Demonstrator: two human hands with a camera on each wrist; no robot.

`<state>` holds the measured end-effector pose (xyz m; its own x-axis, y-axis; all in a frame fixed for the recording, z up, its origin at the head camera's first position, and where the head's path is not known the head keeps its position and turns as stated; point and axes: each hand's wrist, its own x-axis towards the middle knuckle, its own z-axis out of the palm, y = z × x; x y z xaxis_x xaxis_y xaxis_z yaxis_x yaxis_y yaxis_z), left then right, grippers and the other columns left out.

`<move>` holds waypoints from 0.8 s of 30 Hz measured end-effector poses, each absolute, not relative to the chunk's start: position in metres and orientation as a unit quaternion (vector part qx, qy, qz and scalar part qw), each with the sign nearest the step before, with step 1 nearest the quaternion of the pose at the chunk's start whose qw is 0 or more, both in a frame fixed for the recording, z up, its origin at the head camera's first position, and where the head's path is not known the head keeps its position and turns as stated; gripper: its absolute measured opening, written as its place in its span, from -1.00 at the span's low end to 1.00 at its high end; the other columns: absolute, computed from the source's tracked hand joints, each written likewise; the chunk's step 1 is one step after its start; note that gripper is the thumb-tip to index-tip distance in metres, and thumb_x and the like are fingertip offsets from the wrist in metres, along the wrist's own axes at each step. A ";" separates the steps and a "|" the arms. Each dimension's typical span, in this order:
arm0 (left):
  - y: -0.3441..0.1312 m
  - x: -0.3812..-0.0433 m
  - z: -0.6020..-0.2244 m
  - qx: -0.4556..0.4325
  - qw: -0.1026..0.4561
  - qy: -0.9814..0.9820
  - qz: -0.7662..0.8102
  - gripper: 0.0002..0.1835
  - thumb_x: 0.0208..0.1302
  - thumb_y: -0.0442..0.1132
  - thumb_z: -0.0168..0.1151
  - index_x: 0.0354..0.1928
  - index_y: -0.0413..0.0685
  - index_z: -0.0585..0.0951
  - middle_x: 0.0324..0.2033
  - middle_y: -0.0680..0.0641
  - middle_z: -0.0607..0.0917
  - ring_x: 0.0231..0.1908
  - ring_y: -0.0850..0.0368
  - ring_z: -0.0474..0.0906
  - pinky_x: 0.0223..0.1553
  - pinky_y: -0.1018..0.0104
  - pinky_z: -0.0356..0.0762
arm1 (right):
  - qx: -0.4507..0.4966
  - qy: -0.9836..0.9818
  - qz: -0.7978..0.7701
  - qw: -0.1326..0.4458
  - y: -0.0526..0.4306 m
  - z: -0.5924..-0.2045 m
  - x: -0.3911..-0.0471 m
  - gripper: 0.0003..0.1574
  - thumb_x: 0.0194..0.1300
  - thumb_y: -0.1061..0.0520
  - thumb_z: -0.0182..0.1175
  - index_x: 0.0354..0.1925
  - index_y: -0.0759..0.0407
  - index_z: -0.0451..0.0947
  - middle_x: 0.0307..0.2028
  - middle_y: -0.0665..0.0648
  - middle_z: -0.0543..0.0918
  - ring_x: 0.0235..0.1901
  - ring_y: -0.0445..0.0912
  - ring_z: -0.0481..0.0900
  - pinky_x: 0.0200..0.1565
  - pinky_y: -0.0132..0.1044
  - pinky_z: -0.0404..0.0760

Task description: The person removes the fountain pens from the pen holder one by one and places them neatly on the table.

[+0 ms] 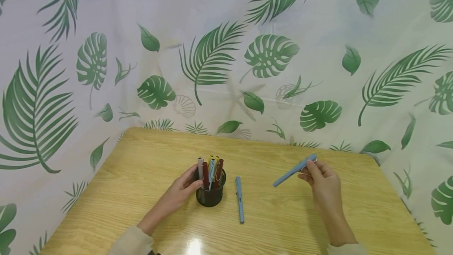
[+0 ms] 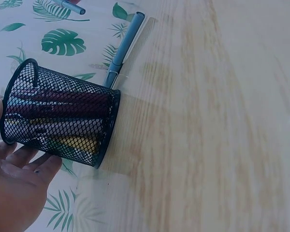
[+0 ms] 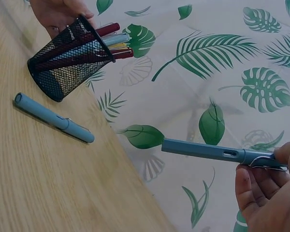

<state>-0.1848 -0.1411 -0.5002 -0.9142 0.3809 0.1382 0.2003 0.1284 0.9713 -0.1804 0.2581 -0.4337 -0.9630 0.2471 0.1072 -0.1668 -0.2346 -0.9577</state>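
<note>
My left hand [image 1: 180,190] grips a black mesh pen cup [image 1: 209,198] from its left side, thumb at the near rim and fingers behind. Several pens stand in the cup: dark red pens [image 1: 205,176], a light blue one [image 1: 212,168], a grey one [image 1: 200,168] and yellow ones at the back. Between the thumb and fingers of my right hand [image 1: 327,188], a blue pen [image 1: 291,174] is pinched by its clip end, raised over the table with its other end pointing left. Another blue pen [image 1: 240,200] lies on the table just right of the cup.
The wooden table [image 1: 170,235] carries the cup and the loose pen. Behind it hangs a white cloth [image 1: 219,101] printed with green leaves, reaching down along the table's back edge and both sides.
</note>
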 end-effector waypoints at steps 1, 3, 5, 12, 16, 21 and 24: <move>-0.141 -0.185 -0.500 0.194 0.071 0.748 0.631 -0.29 0.64 -0.19 0.06 0.64 -0.22 0.03 0.54 -0.31 0.20 0.51 -0.18 0.17 0.43 0.07 0.25 | -0.035 -0.607 0.783 0.130 0.258 -0.435 -0.181 -0.74 0.50 0.11 0.25 -0.15 0.33 0.65 -0.33 0.04 0.74 -0.28 -0.16 0.73 -0.15 -0.33 0.74; -0.141 -0.184 -0.500 0.193 0.070 0.748 0.631 -0.29 0.64 -0.19 0.06 0.63 -0.22 0.03 0.54 -0.31 0.21 0.51 -0.19 0.17 0.43 0.04 0.24 | -0.040 -0.611 0.780 0.124 0.258 -0.438 -0.181 -0.73 0.50 0.09 0.25 -0.15 0.32 0.65 -0.32 0.04 0.75 -0.28 -0.16 0.73 -0.16 -0.33 0.74; -0.141 -0.184 -0.500 0.194 0.070 0.748 0.630 -0.29 0.64 -0.19 0.06 0.63 -0.23 0.03 0.53 -0.32 0.21 0.51 -0.19 0.17 0.43 0.03 0.24 | -0.045 -0.616 0.777 0.120 0.258 -0.441 -0.182 -0.72 0.51 0.09 0.25 -0.15 0.34 0.64 -0.31 0.04 0.75 -0.27 -0.16 0.73 -0.16 -0.33 0.74; -0.141 -0.184 -0.501 0.198 0.069 0.750 0.628 -0.28 0.64 -0.17 0.06 0.63 -0.24 0.03 0.53 -0.34 0.21 0.50 -0.21 0.17 0.43 0.02 0.24 | -0.063 -0.655 0.747 0.091 0.255 -0.454 -0.184 -0.65 0.53 0.05 0.22 -0.10 0.38 0.59 -0.33 0.01 0.74 -0.26 -0.19 0.72 -0.14 -0.34 0.73; -0.141 -0.184 -0.501 0.197 0.069 0.750 0.627 -0.29 0.63 -0.17 0.06 0.63 -0.23 0.04 0.53 -0.33 0.22 0.50 -0.20 0.17 0.43 0.03 0.24 | -0.063 -0.677 0.730 0.072 0.251 -0.463 -0.184 -0.59 0.56 0.03 0.20 -0.05 0.43 0.56 -0.31 0.00 0.72 -0.24 -0.18 0.71 -0.10 -0.33 0.73; -0.141 -0.185 -0.501 0.196 0.071 0.751 0.627 -0.29 0.64 -0.17 0.05 0.63 -0.23 0.03 0.53 -0.33 0.21 0.50 -0.20 0.18 0.43 -0.01 0.25 | -0.059 -0.692 0.717 0.057 0.246 -0.471 -0.185 -0.54 0.57 0.01 0.18 0.00 0.45 0.54 -0.29 0.01 0.70 -0.23 -0.16 0.69 -0.08 -0.31 0.73; -0.141 -0.185 -0.501 0.198 0.071 0.750 0.627 -0.29 0.64 -0.17 0.05 0.63 -0.24 0.02 0.53 -0.34 0.21 0.50 -0.22 0.18 0.43 -0.04 0.26 | -0.059 -0.698 0.712 0.049 0.242 -0.473 -0.185 -0.52 0.57 0.00 0.18 0.03 0.47 0.53 -0.30 0.02 0.70 -0.23 -0.14 0.69 -0.08 -0.30 0.73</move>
